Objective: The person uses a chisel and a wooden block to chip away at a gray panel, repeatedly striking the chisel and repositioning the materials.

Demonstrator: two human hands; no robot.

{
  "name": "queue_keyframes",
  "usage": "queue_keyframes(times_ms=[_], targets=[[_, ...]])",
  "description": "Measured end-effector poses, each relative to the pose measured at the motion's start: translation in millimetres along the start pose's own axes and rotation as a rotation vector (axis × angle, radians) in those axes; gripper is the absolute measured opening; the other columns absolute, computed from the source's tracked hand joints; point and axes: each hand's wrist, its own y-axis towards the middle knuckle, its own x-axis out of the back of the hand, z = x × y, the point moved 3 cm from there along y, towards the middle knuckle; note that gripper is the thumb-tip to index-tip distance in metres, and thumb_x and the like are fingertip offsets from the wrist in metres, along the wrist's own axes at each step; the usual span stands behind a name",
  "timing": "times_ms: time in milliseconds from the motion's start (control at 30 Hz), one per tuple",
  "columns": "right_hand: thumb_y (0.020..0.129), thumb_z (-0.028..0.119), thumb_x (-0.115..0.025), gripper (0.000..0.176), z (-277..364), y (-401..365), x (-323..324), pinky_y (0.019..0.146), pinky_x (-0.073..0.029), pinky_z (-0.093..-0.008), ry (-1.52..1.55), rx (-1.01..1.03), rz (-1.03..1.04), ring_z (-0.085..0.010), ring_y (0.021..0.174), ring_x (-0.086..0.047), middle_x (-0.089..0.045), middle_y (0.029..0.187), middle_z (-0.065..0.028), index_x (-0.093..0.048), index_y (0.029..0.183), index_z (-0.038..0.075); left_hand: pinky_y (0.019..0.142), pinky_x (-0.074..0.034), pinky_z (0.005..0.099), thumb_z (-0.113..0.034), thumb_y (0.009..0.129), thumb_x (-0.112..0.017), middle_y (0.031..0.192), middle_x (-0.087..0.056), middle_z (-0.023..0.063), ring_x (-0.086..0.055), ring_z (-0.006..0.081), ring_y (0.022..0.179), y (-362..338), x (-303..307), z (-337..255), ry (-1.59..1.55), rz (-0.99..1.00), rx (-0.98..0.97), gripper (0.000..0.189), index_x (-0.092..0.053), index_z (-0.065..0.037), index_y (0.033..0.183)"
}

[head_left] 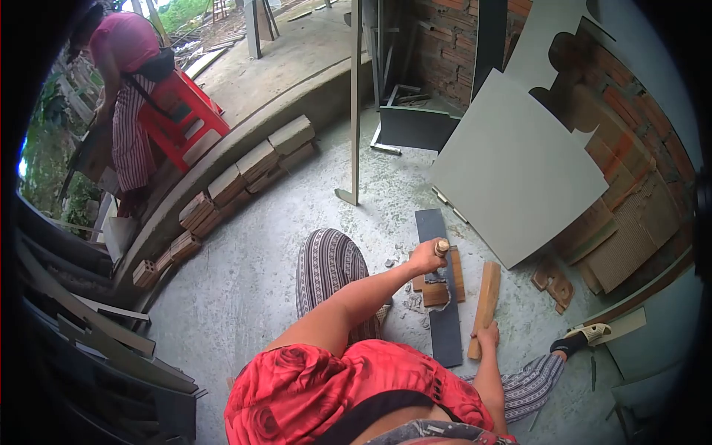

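Observation:
My left hand is wrapped round an upright tool with a round wooden handle, like a chisel; its lower end is hidden. It stands over a long dark grey strip on the floor, whose middle has a ragged, chipped opening. Brown wooden pieces show beside and through that opening. Grey crumbs lie along the strip's left side. To the right, my right hand grips the near end of a thick wooden bar, which points away from me, close to the floor.
A large pale panel leans at the right, near cardboard and a cut wood piece. Bricks line the low curb. A thin post stands ahead. Another person is by a red stool at the upper left.

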Motion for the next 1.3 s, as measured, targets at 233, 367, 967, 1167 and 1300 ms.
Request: queue_keyframes(times_ms=[233, 367, 967, 1167, 1300], targets=[[0.056, -0.002, -0.06, 0.039, -9, 16, -18, 0.061, -0.049, -0.034, 1.073, 0.01, 0.144, -0.0261, 0.066, -0.058, -0.056, 0.077, -0.0142, -0.045, 0.092, -0.003, 0.07, -0.046, 0.0362, -0.016, 0.059, -0.068, 0.077, -0.061, 0.0088, -0.06, 0.0268, 0.077, -8, -1, -11, 0.006, 0.042, -0.092, 0.032, -0.054, -0.008, 0.087], [0.06, 0.0, -0.058, 0.043, 42, -36, 36, 0.067, -0.047, -0.029, 1.124, 0.174, 0.088, -0.0205, 0.074, -0.056, -0.055, 0.084, -0.0112, -0.045, 0.101, -0.003, 0.07, -0.046, 0.036, -0.015, 0.059, -0.068, 0.079, -0.062, 0.0097, -0.06, 0.0285, 0.077, -9, -4, -10, -0.044, 0.051, -0.078, 0.034, -0.056, -0.008, 0.09], [0.058, 0.015, -0.072, 0.064, 133, -172, 138, 0.078, -0.046, -0.0343, 0.65, 0.79, -0.105, -0.0239, 0.087, -0.059, -0.059, 0.095, -0.0131, -0.046, 0.115, 0.001, 0.072, -0.047, 0.035, -0.011, 0.058, -0.067, 0.083, -0.064, 0.0088, -0.061, 0.0246, 0.078, -13, -9, -8, -0.037, 0.08, -0.121, 0.038, -0.059, -0.008, 0.095], [0.06, 0.015, -0.073, 0.072, 136, -164, 142, 0.082, -0.045, -0.0351, 0.605, 0.997, -0.221, -0.0269, 0.094, -0.057, -0.056, 0.103, -0.0156, -0.039, 0.122, 0.0, 0.078, -0.048, 0.0388, -0.019, 0.058, -0.07, 0.092, -0.065, 0.0136, -0.061, 0.0326, 0.09, -13, -6, -14, 0.018, 0.107, -0.105, 0.045, -0.06, -0.01, 0.101], [0.056, 0.016, -0.074, 0.071, 130, -155, 118, 0.078, -0.046, -0.0373, 0.023, 0.782, -0.246, -0.0341, 0.088, -0.058, -0.058, 0.098, -0.0176, -0.042, 0.118, 0.001, 0.077, -0.048, 0.0418, -0.024, 0.062, -0.069, 0.091, -0.064, 0.0165, -0.059, 0.0362, 0.09, -18, -10, -11, 0.054, 0.133, -0.056, 0.042, -0.058, -0.01, 0.1]])
